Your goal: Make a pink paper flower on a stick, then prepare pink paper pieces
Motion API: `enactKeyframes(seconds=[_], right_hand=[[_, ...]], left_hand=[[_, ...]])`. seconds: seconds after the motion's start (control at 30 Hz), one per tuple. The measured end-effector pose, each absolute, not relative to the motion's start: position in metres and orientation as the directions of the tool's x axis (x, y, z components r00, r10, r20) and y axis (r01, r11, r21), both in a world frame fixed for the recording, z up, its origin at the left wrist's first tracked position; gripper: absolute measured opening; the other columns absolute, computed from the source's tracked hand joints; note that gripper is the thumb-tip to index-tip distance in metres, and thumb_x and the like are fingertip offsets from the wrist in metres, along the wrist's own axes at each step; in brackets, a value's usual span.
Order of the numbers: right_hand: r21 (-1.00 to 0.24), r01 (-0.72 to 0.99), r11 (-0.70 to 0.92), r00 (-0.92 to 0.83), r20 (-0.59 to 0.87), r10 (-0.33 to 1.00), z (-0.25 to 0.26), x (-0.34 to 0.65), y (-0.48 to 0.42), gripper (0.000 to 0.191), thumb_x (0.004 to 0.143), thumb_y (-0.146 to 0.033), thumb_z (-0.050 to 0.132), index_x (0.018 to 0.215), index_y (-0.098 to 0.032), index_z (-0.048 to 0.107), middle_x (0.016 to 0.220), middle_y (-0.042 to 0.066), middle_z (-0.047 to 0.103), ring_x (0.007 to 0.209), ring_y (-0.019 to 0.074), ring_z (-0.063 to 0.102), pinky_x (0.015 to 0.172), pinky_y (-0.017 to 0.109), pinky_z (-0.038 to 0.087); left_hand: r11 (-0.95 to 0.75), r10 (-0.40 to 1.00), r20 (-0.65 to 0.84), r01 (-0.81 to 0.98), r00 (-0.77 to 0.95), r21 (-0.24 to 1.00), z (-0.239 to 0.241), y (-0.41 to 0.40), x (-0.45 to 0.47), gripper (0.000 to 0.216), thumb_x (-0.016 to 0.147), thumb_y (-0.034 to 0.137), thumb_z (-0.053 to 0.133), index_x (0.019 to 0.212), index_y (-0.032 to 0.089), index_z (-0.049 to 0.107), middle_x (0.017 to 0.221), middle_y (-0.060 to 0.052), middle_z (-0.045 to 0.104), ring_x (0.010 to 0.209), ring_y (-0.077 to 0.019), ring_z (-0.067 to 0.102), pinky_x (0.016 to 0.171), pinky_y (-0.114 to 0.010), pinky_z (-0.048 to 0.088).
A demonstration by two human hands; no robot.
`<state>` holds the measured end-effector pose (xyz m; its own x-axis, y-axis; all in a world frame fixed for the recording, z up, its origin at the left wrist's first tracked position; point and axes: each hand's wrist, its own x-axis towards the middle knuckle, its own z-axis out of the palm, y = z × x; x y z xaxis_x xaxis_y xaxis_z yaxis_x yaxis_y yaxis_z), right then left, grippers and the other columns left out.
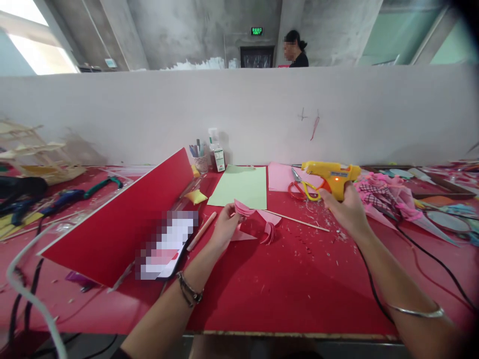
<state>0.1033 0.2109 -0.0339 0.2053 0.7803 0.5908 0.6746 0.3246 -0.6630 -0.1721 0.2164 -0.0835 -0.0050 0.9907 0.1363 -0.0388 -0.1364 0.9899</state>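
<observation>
My left hand (223,227) pinches a curled pink paper piece (243,208) just above the red table (284,284). More pink paper pieces (268,227) lie right beside it. My right hand (346,205) is wrapped round the handle of a yellow glue gun (331,174), whose nozzle points left and whose indicator light glows. A thin wooden stick (295,220) lies between the two hands. Red-and-yellow scissors (304,188) rest under the gun's nozzle.
A light green sheet (239,187) and a pink sheet (279,175) lie at the back. A red board (123,219) leans at the left with a phone (168,244) and a glue stick (201,231) beside it. A pen cup (199,158) and bottle (216,152) stand by the white partition. Pink bouquet wrapping (389,197) and cables lie right. A person stands behind the partition.
</observation>
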Motion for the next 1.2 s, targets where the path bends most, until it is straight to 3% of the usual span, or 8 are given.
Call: enactKeyframes(seconds=[0.17, 0.37, 0.53, 0.93, 1.2], right_hand=[[-0.728, 0.618, 0.297, 0.232, 0.53, 0.816, -0.046, 0.101, 0.205, 0.031, 0.07, -0.045, 0.052, 0.086, -0.018, 0.05, 0.06, 0.001, 0.05, 0.049, 0.0141, 0.047, 0.043, 0.026, 0.038], [-0.672, 0.709, 0.214, 0.172, 0.459, 0.872, -0.052, 0.087, 0.196, 0.037, 0.061, -0.048, 0.058, 0.074, -0.014, 0.054, 0.056, -0.001, 0.05, 0.048, 0.0132, 0.048, 0.043, 0.024, 0.037], [-0.631, 0.752, 0.192, 0.176, 0.472, 0.864, -0.051, 0.073, 0.185, 0.039, 0.058, -0.052, 0.059, 0.073, -0.016, 0.054, 0.051, -0.002, 0.048, 0.043, 0.0117, 0.044, 0.037, 0.022, 0.034], [-0.573, 0.776, 0.265, 0.103, 0.529, 0.842, -0.057, 0.052, 0.174, 0.029, 0.064, -0.042, 0.056, 0.055, -0.017, 0.046, 0.039, -0.007, 0.036, 0.033, 0.006, 0.034, 0.036, 0.02, 0.028], [-0.568, 0.781, 0.258, 0.077, 0.498, 0.864, -0.056, 0.05, 0.175, 0.018, 0.066, -0.033, 0.053, 0.058, -0.016, 0.05, 0.042, -0.004, 0.047, 0.035, 0.0087, 0.043, 0.039, 0.02, 0.032]], left_hand=[[-0.084, 0.993, 0.088, -0.054, 0.076, 0.995, -0.085, 0.217, -0.172, 0.019, 0.072, 0.032, 0.05, 0.082, 0.017, 0.056, 0.078, -0.003, 0.06, 0.069, -0.0134, 0.055, 0.07, -0.028, 0.044], [-0.183, 0.975, 0.155, 0.174, 0.161, 0.968, -0.08, 0.212, -0.171, 0.023, 0.075, 0.028, 0.042, 0.057, 0.018, 0.053, 0.061, 0.0, 0.059, 0.062, -0.0136, 0.055, 0.064, -0.026, 0.043], [-0.275, 0.952, 0.215, 0.301, 0.218, 0.913, -0.076, 0.207, -0.167, 0.028, 0.077, 0.025, 0.038, 0.056, 0.016, 0.054, 0.059, 0.001, 0.058, 0.059, -0.0123, 0.053, 0.06, -0.023, 0.041], [-0.388, 0.92, 0.308, 0.452, 0.242, 0.803, -0.077, 0.2, -0.16, 0.032, 0.08, 0.025, 0.038, 0.052, 0.014, 0.051, 0.047, 0.003, 0.052, 0.046, -0.0082, 0.048, 0.046, -0.016, 0.034], [-0.439, 0.896, 0.334, 0.479, 0.291, 0.76, -0.072, 0.195, -0.157, 0.032, 0.08, 0.021, 0.038, 0.051, 0.013, 0.049, 0.046, 0.004, 0.05, 0.045, -0.0062, 0.045, 0.045, -0.014, 0.03]])
